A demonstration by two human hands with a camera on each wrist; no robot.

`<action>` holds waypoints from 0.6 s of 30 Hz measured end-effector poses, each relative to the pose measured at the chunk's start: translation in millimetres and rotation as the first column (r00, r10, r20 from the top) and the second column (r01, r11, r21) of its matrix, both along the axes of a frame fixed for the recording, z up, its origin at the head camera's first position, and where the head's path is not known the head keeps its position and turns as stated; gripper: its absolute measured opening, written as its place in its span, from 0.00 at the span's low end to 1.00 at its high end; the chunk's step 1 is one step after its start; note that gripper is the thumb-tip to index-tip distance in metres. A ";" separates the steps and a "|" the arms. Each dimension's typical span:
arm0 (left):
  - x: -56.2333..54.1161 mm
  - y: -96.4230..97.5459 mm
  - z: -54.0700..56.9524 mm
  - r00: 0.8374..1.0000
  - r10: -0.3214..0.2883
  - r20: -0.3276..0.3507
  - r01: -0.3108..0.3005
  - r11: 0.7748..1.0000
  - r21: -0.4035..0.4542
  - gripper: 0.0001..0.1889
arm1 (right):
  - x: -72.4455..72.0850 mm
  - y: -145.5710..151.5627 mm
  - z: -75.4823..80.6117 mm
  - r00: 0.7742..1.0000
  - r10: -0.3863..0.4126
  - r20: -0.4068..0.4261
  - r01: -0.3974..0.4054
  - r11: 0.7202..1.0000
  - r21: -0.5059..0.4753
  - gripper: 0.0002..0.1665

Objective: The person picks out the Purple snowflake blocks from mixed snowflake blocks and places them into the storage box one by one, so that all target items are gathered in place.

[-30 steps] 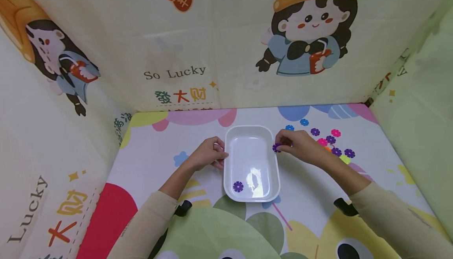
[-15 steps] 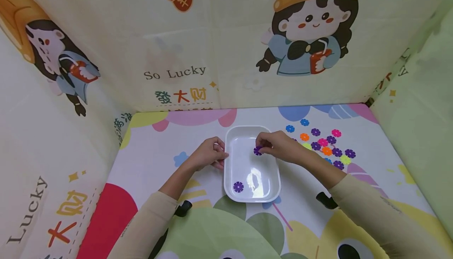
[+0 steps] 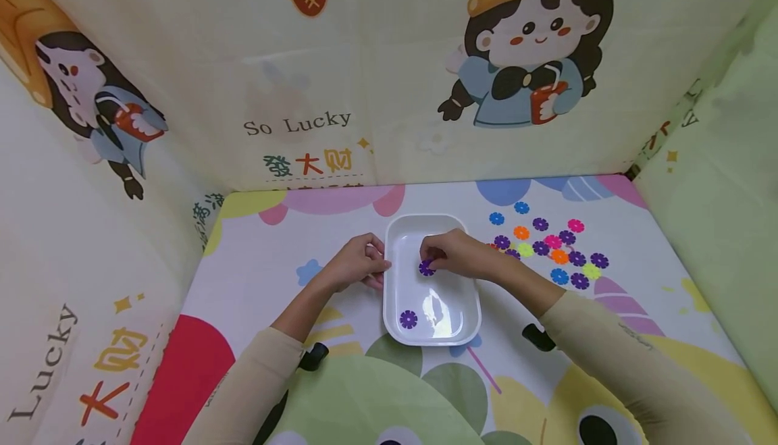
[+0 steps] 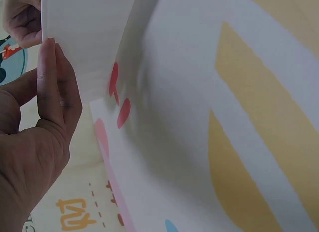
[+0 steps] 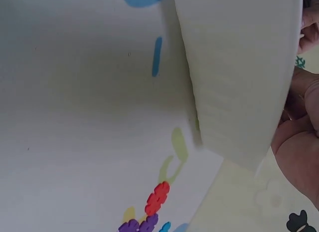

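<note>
A white rectangular tray (image 3: 394, 296) stands on the printed tabletop, seen from outside in both wrist views. My left hand (image 3: 360, 263) holds its left rim, the thumb at the edge and the fingers against the outer wall. Over the tray's inside, my right hand (image 3: 457, 253) pinches a purple snowflake disc (image 3: 427, 268) between thumb and fingertips. Another purple snowflake disc (image 3: 408, 319) lies flat in the tray's near left corner. In the right wrist view the tray wall (image 5: 239, 72) hides the right fingertips.
Right of the tray lie several loose snowflake discs, among them a blue one (image 3: 559, 276), an orange one (image 3: 560, 256) and a yellow one (image 3: 591, 271). A printed cloth wall (image 3: 401, 107) rises behind the table, with more cloth at both sides.
My right hand has moved left from the tray's right rim to over its middle, carrying the purple snowflake disc. My left hand stays at the left rim.
</note>
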State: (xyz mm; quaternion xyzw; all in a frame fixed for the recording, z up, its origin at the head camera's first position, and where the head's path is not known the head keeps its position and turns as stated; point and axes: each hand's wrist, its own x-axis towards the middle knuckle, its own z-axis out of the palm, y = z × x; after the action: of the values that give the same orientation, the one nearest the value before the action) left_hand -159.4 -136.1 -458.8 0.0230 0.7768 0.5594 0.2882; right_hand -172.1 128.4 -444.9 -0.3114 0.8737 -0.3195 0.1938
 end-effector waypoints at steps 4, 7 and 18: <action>0.5 0.2 1.3 1.000 0.000 0.000 0.000 1.000 0.005 0.16 | 0.6 -7.2 -4.5 1.000 0.014 0.021 -0.014 1.000 0.007 0.08; 1.3 0.4 3.1 1.000 0.003 -0.001 -0.003 1.000 0.006 0.16 | 1.1 -12.1 -8.5 0.999 0.035 0.032 -0.036 0.999 0.001 0.07; 1.6 0.9 5.6 1.000 0.004 0.004 -0.004 1.000 0.015 0.15 | 0.7 -29.9 -19.3 0.991 0.113 0.068 -0.114 0.993 0.017 0.06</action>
State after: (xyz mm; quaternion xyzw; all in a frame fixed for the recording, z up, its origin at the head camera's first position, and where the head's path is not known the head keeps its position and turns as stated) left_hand -157.8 -135.3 -453.1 0.0225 0.7720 0.5660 0.2884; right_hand -171.3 98.5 -464.2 -0.3479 0.8510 -0.3088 0.2439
